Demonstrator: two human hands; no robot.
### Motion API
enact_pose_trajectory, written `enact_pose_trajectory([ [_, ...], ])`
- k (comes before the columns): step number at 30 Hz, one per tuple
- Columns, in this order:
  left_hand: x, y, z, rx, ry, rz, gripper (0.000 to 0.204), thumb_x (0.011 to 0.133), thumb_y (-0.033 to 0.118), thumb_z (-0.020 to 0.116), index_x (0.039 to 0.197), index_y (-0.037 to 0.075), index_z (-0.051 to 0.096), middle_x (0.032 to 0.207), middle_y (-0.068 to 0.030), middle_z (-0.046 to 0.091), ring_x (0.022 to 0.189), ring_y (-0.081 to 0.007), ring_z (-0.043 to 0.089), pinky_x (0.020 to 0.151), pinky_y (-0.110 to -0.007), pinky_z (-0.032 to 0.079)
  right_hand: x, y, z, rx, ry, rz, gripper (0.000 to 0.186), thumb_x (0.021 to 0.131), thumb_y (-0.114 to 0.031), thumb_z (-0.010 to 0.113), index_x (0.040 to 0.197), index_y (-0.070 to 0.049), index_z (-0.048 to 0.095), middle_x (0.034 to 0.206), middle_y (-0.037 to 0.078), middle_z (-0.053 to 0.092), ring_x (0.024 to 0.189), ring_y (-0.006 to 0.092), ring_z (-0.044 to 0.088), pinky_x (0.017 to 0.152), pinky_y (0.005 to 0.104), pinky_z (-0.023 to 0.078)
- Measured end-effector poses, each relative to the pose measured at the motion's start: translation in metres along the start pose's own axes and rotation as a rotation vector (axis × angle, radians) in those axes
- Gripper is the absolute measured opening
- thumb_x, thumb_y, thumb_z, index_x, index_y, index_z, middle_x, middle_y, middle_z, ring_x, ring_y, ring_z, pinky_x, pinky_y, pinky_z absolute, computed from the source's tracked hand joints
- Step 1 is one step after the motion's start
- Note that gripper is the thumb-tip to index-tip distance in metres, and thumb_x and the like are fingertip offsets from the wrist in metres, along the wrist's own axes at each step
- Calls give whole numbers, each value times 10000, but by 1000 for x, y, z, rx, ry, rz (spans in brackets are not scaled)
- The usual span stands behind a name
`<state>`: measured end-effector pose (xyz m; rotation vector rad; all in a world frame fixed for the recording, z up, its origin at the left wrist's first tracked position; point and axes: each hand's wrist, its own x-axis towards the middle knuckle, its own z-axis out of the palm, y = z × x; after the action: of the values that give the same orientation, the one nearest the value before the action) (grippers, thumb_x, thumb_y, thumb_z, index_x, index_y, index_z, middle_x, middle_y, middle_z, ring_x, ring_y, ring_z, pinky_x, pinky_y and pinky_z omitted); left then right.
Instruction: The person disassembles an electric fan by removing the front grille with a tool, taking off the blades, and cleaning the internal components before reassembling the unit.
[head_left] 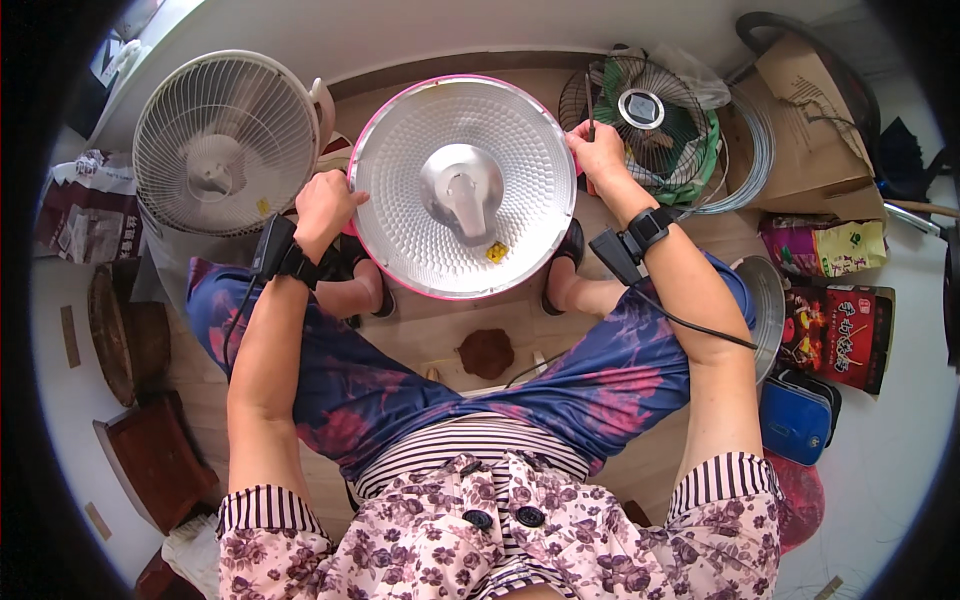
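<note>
A dish-shaped electric heater (400, 210) stands between my feet, its dimpled silver reflector facing up at me. It has a pink rim, a shiny metal cap in the middle and a small yellow sticker low on the dish. My left hand (328, 208) is closed on the rim's left side, thumb on the edge. At the right rim, my right hand (600, 155) is closed round a thin dark screwdriver (590, 108), its shaft pointing up and away. Some fingers of that hand touch the rim or lie just beside it; which one I cannot tell.
Left of the heater is a white caged fan (225, 150). Beyond my right hand are a dark wire fan guard (655, 125), coiled wire (752, 165) and a cardboard box (815, 130). Food packages (835, 335) and a blue case (795, 418) line the right wall; a wooden stool (160, 460) stands left.
</note>
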<state>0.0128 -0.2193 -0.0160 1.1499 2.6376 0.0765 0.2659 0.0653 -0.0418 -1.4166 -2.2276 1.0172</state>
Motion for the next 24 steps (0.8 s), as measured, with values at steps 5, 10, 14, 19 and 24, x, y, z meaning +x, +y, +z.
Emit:
enact_pose_trajectory([
  [5,2,-4,-5,-1,-30,-2,374,720,346,726,853,3,663,836,-187,658,834,-364,631,719,-441,486,5,3,2,41,-22,56,144,731,-192,693,750,-62,634,716,87,652,681,234,634,644,372,493],
  [10,10,8,-11,-108,101,-26,315,764,323,690,864,26,658,828,-161,658,809,-337,630,710,-431,483,15,16,-3,167,-14,129,140,744,-177,696,749,-53,631,694,79,650,643,202,630,617,350,497],
  [14,22,-7,-6,-580,111,1,246,851,250,607,889,9,639,774,-114,631,724,-229,604,654,-368,487,7,-4,-4,214,-23,136,117,743,-149,708,770,-49,655,660,65,643,594,147,611,570,314,486],
  [19,11,31,-27,-1350,-308,-18,261,938,246,520,955,-6,588,768,-6,550,688,-87,531,595,-225,456,-7,-14,-20,381,-83,30,135,722,-157,738,778,-45,688,673,40,651,562,96,569,537,277,463],
  [24,-8,67,-39,-1347,-463,148,325,970,317,470,957,15,589,775,4,549,692,-68,526,594,-199,443,-61,-90,-22,508,-478,2,200,699,-170,754,786,0,696,704,46,667,559,67,534,496,233,425],
])
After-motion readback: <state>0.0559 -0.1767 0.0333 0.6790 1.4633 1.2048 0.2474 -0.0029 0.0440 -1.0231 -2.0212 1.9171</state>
